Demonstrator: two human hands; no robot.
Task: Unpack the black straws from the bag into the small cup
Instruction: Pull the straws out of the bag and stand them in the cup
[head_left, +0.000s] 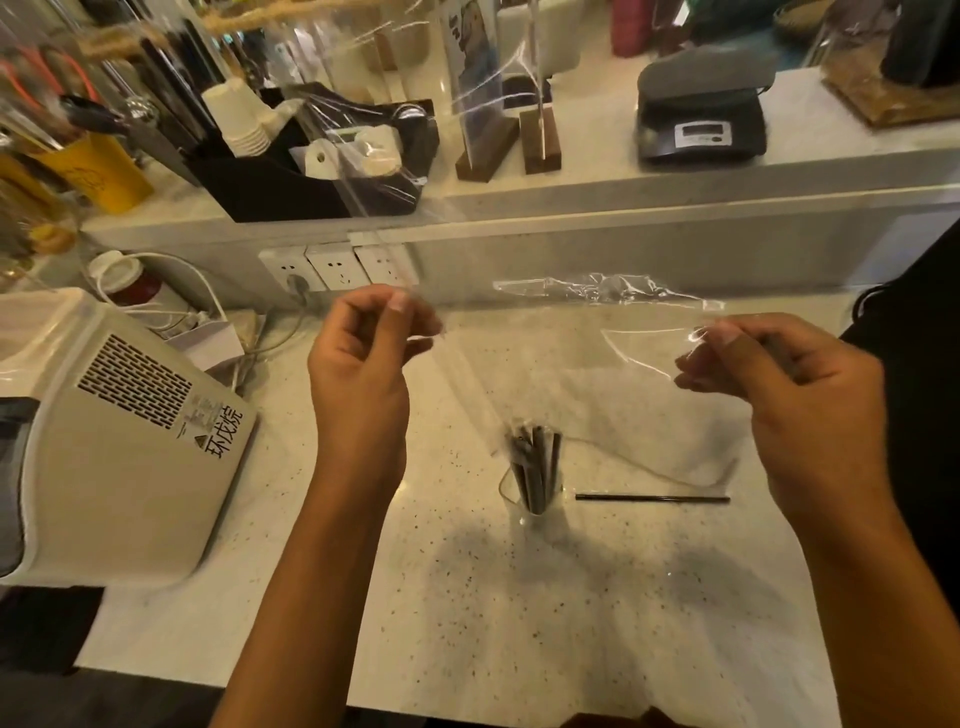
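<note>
A clear plastic bag (587, 358) is stretched in the air between both hands above the speckled counter. My left hand (366, 348) pinches its left edge between thumb and fingers. My right hand (779, 374) pinches its right edge. Below the bag, a small clear cup (535, 491) stands on the counter with several black straws (537, 462) upright in it. A single black straw (652, 499) lies flat on the counter just right of the cup. No straws show inside the bag.
A cream appliance (104, 441) sits at the left with cables behind it. Wall sockets (332, 267) line the ledge. On the raised shelf stand a black organizer with paper cups (311, 161), wooden sign holders (540, 140) and a black scale (701, 114).
</note>
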